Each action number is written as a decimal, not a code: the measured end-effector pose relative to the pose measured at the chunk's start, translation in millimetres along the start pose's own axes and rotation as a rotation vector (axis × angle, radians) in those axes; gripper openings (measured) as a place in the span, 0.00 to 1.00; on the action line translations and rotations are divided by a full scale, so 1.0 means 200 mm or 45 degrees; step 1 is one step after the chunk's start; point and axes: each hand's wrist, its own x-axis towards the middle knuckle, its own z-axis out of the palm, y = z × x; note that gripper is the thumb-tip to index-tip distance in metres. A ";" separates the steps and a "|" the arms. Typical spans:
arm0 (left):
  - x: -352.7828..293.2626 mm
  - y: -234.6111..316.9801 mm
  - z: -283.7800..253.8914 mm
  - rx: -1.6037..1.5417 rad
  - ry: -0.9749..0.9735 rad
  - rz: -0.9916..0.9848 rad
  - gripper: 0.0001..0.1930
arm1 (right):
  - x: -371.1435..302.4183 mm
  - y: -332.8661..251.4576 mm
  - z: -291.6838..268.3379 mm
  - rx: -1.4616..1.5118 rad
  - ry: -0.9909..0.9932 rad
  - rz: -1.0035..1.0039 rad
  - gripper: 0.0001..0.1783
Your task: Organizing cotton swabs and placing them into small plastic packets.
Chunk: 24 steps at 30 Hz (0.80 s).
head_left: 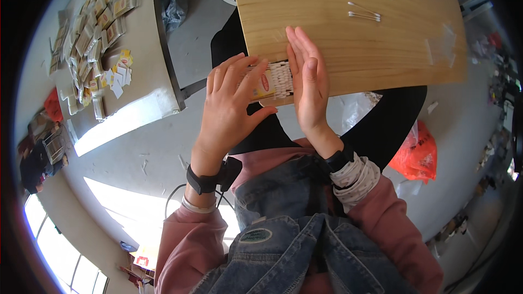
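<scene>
At the near left corner of the wooden table lies a small pack of cotton swabs (281, 80), with a yellow printed card at its left part and a row of white cotton tips at its right. My left hand (229, 89) grips the pack from the left, its fingers bent over the card and its thumb at the near edge. My right hand (311, 81) stands on edge beside the cotton tips, fingers stretched out straight and palm turned toward the pack. It appears to touch the tips and grasps nothing.
Loose cotton swabs (364, 16) lie further back on the wooden table (305, 0), with more at its far edge. Clear plastic film (442, 46) is at the right. Many similar packs (90, 38) are heaped on another table at left. A red plastic bag (417, 155) sits on the floor.
</scene>
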 end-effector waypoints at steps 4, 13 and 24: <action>0.01 -0.03 0.03 -0.108 -0.095 0.023 0.35 | 0.01 0.01 0.00 0.003 -0.009 -0.016 0.39; 0.01 -0.03 0.05 -0.155 -0.050 -0.050 0.34 | 0.00 0.04 0.03 0.011 -0.041 -0.086 0.34; 0.01 -0.05 0.07 -0.128 -0.014 -0.009 0.33 | -0.01 0.04 0.10 -0.016 -0.177 -0.003 0.41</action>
